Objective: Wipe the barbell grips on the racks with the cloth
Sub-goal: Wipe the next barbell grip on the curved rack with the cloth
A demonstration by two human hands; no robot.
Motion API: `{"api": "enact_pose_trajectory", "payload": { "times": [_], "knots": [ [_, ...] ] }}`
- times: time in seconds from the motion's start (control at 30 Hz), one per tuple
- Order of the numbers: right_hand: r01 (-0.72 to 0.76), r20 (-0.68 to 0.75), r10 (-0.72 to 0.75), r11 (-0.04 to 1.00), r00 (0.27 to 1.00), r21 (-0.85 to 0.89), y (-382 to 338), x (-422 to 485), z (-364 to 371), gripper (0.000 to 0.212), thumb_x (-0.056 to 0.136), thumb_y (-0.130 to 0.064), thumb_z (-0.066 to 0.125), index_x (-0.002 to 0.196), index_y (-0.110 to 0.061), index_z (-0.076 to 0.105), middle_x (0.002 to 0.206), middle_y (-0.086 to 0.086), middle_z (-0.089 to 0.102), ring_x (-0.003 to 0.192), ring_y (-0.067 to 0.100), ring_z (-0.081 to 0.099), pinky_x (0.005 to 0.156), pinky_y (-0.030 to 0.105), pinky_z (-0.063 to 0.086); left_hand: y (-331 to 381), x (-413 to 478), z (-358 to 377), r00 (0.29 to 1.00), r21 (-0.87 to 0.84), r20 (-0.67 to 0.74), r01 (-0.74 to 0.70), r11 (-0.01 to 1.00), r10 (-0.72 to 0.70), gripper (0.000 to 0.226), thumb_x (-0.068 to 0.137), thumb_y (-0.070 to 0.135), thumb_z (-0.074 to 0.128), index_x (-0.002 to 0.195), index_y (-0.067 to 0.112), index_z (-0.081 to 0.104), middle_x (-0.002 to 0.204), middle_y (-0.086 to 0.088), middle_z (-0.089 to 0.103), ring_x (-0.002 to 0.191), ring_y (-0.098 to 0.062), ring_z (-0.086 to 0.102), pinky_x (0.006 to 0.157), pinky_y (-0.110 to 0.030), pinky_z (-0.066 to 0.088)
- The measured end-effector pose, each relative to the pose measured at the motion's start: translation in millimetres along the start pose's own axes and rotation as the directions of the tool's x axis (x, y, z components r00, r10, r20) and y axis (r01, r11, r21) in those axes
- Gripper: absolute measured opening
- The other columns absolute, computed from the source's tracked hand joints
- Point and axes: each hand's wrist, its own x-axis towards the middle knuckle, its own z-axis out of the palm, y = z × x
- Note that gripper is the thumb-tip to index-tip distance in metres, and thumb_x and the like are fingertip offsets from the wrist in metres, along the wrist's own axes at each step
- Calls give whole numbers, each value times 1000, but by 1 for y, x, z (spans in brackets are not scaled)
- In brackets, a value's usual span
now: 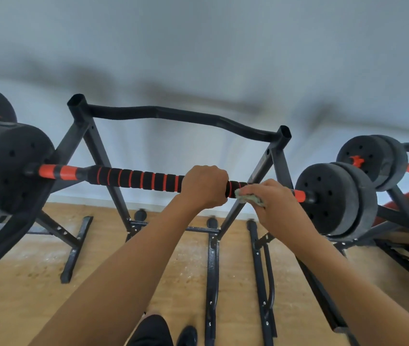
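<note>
A barbell lies across a black rack [103, 156], its black foam grip [136, 179] ringed with orange stripes. My left hand [204, 186] grips the foam right of its middle. Just to the right, my right hand [273, 198] holds a pale green cloth [250, 198] against the right end of the grip. Most of the cloth is hidden under my fingers. Black weight plates sit on both bar ends, at the left [11, 166] and at the right [333, 198].
A curved black top bar [178, 116] joins the rack's uprights behind the barbell. A second barbell with plates [373, 161] rests on another rack at the far right. Rack feet [212, 270] spread over the wooden floor. My shoe [186, 335] shows at the bottom.
</note>
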Motion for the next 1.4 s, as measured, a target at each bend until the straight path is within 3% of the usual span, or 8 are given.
{"api": "enact_pose_trajectory", "payload": {
  "times": [0.13,0.27,0.4,0.6,0.77,0.93,1.1,1.4],
  "knots": [
    [-11,-210,12,1000,978,2,7,33,-21,27,97,-23,69,124,-22,71,104,3,68,87,14,58,85,27,52,-1,-3,1,1000,21,-4,-18,1000,18,19,88,33,71,103,21,66,74,4,61,67,-19,65,69,-33,57],
    [7,-15,-9,994,1000,-107,-7,54,4,19,100,-20,59,118,-22,65,92,-1,70,84,18,65,81,32,57,-3,1,-2,1000,31,19,-21,999,21,13,87,29,69,97,21,66,71,4,60,64,-17,63,64,-31,51],
    [27,-85,-45,977,995,-210,-12,35,21,50,85,3,68,129,-21,63,98,4,71,91,25,64,88,42,56,-6,18,-11,974,-59,225,23,998,-9,18,79,29,73,92,25,60,72,4,64,62,-14,63,63,-30,53],
    [79,-108,-118,946,987,-316,-17,12,14,59,73,18,71,127,-6,64,99,12,68,82,24,66,66,33,60,-16,37,-17,871,-295,489,118,948,44,14,80,21,77,85,9,71,60,-3,66,49,-16,60,55,-27,53],
    [201,165,-156,932,974,-302,-14,-25,3,42,87,-3,69,121,-27,66,104,-4,67,98,14,63,80,28,58,-16,36,-18,870,-339,489,125,932,61,23,80,22,76,98,11,70,63,-2,65,49,-16,60,52,-24,52],
    [109,-170,-141,977,975,-185,-25,17,-37,38,83,2,76,116,-16,73,95,6,72,89,23,65,72,39,59,-17,29,-12,932,-254,361,72,964,26,24,78,33,77,95,20,67,67,2,72,55,-12,69,54,-25,52],
    [57,120,-31,974,992,-219,-22,67,2,31,98,-7,54,125,-21,63,99,8,61,88,23,63,72,29,52,-12,26,-9,956,-161,292,68,985,-18,18,76,32,76,80,24,61,65,3,69,55,-12,64,57,-26,49],
    [116,83,-98,961,992,-251,-16,21,1,51,93,3,60,136,-26,56,102,-2,49,86,9,47,77,20,52,-12,28,-16,922,-223,388,83,971,11,16,75,31,77,78,18,69,61,1,71,55,-14,70,55,-25,52]
  ]
}}
